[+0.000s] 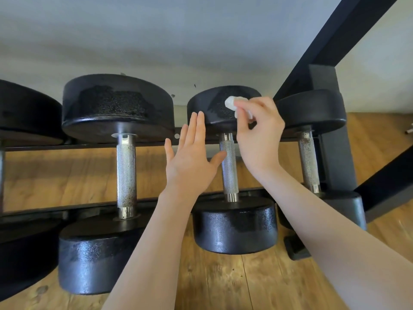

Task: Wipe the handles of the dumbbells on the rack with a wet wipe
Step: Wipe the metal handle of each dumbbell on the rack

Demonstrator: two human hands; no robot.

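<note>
Dumbbells: four are showing on the rack [225, 142], the leftmost cut by the frame edge; each is lying across two black rails, handle spanning the gap.
Large dumbbell [126, 173]: sitting left of the hands, well apart from its neighbour.
Middle dumbbell [229, 173]: its knurled handle is standing between the two hands.
Right dumbbell [309, 162]: lying just beside the rack's upright post.
Left hand [192, 159]: hovering with fingers straight and slightly spread, thumb tip touching the middle handle.
Right hand [259, 135]: pinching the wet wipe [232, 102] between thumb and fingertips, against the middle dumbbell's far head.
Floor [223, 285]: wooden boards are showing under the rails.
</note>
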